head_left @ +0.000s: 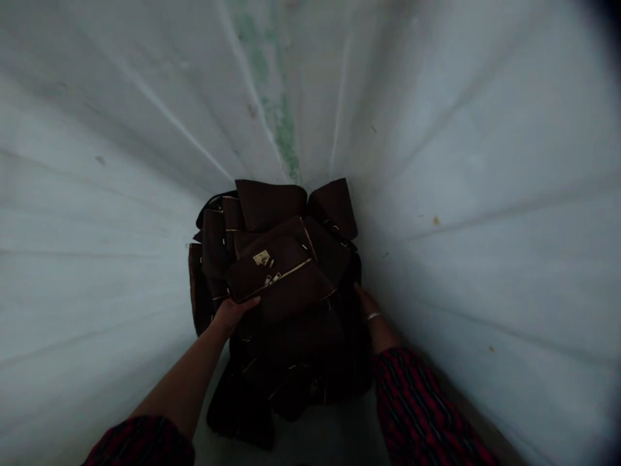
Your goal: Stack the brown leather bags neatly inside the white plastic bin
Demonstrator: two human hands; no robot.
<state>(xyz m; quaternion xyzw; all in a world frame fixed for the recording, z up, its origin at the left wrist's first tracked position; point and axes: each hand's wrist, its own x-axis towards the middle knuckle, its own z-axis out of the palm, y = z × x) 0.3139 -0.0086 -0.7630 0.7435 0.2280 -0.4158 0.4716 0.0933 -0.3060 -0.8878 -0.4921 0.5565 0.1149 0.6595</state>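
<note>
Looking down from the head camera, we see a heap of dark brown pouches (291, 285) piled at the bottom of what appears to be a large white sack (485, 213), whose pale creased walls rise on every side and fill the view. Our left hand (233, 312) comes in from about seven o'clock and rests against the lower left edge of the top pouch (279, 278), a dark brown one with a gold zip (286, 275) running slantwise across it and a small gold tag (262, 257) near its upper left corner. The thumb lies on the pouch's front face while the other fingers are tucked under it, so the hand seems closed on that edge, though how firmly we cannot tell. The pouch lies just beyond the hand, toward one o'clock from it, tilted with its right end higher. Our right hand (367, 304), with a thin pale band (373, 316) at the wrist, reaches in from five o'clock and presses against the right flank of the heap; its fingers are buried among the dark pouches, and we cannot tell whether they are spread or gripping anything. Both forearms wear red and dark striped sleeves (417, 408). More pouches stand upright at twelve o'clock behind the top one, and others lie shadowed at six o'clock.
</note>
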